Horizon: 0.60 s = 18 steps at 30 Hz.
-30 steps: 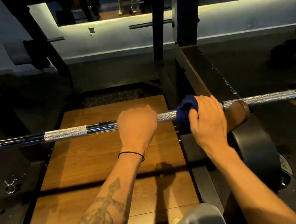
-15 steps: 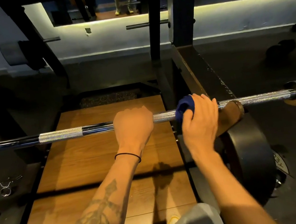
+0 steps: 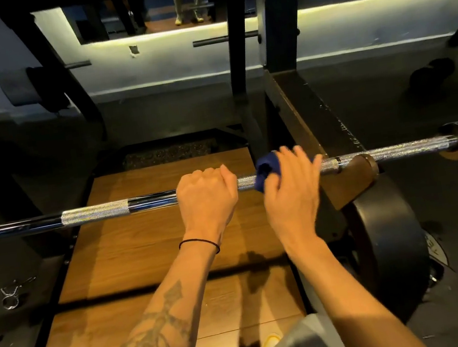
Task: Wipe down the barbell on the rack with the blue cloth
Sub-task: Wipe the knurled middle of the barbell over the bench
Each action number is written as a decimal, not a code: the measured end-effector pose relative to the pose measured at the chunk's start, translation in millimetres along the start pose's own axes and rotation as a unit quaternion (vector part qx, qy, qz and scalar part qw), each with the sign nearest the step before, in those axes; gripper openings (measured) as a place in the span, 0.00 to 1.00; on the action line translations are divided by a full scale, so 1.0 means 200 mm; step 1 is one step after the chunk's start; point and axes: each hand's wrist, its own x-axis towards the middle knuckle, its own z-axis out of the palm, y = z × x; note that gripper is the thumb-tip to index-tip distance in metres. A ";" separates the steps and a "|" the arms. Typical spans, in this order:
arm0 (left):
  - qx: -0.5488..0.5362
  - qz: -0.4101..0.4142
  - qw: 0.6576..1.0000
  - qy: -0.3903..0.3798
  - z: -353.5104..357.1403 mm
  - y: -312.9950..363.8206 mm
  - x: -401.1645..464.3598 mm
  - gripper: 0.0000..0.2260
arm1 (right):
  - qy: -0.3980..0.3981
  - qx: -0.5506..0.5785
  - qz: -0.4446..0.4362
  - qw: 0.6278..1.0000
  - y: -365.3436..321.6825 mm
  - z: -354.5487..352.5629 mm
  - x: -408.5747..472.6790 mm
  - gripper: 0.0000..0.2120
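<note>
Gripping the barbell [image 3: 94,213] overhand with the left hand [image 3: 206,196], fingers curled round the shaft. Pressing the blue cloth [image 3: 266,172] onto the bar just beside it with the right hand [image 3: 290,194], grip loosely curled round cloth, fingertips blurred, near the rack [image 3: 314,119].

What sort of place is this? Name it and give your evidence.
Most likely a gym's lifting area: a knurled barbell sits across a rack, a black weight plate stands beside it, over a wooden lifting platform.
</note>
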 end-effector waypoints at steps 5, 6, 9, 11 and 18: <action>0.032 0.016 0.999 0.011 0.00 0.00 0.00 0.21 | -0.101 -0.084 -0.260 0.957 0.22 -0.11 0.07 0.26; 0.026 0.015 0.999 0.014 0.01 0.00 0.00 0.22 | -0.072 -0.078 -0.204 0.973 0.28 -0.12 0.09 0.24; 0.017 0.005 1.000 0.012 0.00 0.00 0.00 0.23 | 0.031 -0.022 0.009 0.999 0.23 -0.07 0.09 0.23; 0.021 0.005 1.000 -0.003 -0.01 0.01 0.00 0.23 | 0.055 0.005 0.085 0.995 0.07 0.00 0.04 0.22; 0.000 0.006 1.000 0.012 -0.01 0.01 0.00 0.22 | -0.096 -0.047 -0.236 0.966 0.16 -0.09 0.11 0.19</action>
